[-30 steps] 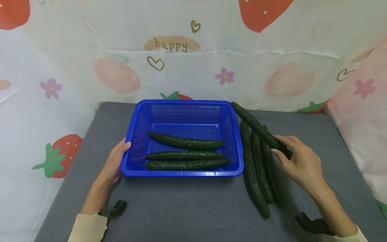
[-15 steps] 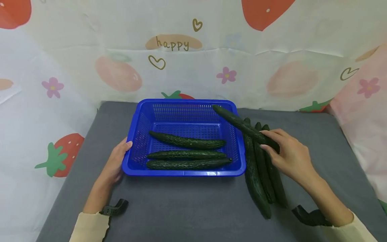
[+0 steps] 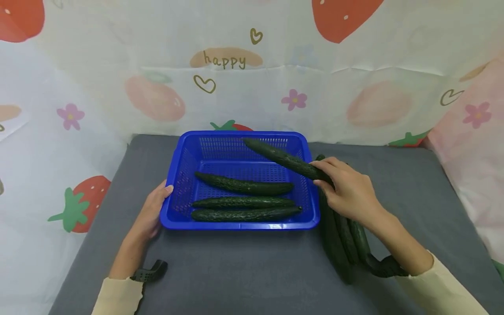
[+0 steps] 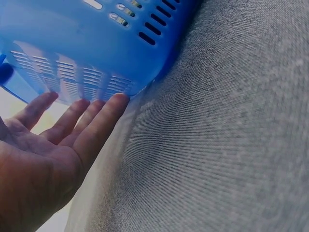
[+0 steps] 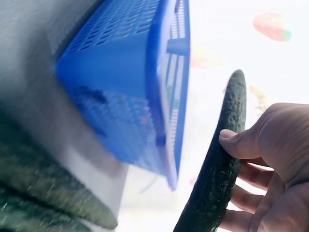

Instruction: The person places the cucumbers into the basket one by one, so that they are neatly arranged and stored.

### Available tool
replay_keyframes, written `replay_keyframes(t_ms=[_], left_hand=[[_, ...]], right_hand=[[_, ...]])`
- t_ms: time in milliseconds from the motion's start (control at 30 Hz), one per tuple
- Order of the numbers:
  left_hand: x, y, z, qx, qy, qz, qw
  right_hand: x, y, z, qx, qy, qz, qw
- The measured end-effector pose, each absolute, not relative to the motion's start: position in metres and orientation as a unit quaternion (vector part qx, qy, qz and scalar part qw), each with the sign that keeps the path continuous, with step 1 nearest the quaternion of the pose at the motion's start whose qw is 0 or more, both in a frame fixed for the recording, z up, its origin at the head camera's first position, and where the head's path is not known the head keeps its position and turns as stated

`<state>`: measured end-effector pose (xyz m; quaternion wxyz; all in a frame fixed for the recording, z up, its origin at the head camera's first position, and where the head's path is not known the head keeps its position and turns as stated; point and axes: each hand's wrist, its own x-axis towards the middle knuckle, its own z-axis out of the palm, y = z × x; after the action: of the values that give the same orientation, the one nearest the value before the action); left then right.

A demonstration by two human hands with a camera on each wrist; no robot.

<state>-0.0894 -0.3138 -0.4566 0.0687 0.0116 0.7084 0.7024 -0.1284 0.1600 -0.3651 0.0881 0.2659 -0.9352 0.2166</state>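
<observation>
My right hand (image 3: 348, 188) grips a dark green cucumber (image 3: 281, 158) near its right end, thumb on one side and fingers on the other. The cucumber slants over the right rim of a blue plastic basket (image 3: 240, 225), its far tip above the inside. In the right wrist view the held cucumber (image 5: 212, 179) shows beside the basket's raised rim (image 5: 157, 96). My left hand (image 3: 151, 210) holds the basket's left side, thumb over the rim; in the left wrist view its fingertips (image 4: 118, 99) press the outer wall. Three cucumbers (image 3: 246, 202) lie crosswise inside.
Right of the basket, more cucumbers (image 3: 334, 245) lie lengthwise on the grey cloth (image 3: 236, 271), partly hidden by my right hand and wrist strap (image 3: 387, 266). A printed fabric backdrop (image 3: 236, 100) rises behind the table's far edge.
My right hand has carried its cucumber leftward, from above the cucumbers at the right to over the basket's right rim. The left hand and basket have stayed in place.
</observation>
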Motion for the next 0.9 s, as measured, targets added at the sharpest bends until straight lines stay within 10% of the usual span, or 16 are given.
replay_keyframes(t_ms=[900], left_hand=[[-0.092, -0.313, -0.460, 0.014, 0.705, 0.705, 0.077]], right_hand=[[-0.152, 0.094, -0.344, 0.373, -0.911, 0.177, -0.002]])
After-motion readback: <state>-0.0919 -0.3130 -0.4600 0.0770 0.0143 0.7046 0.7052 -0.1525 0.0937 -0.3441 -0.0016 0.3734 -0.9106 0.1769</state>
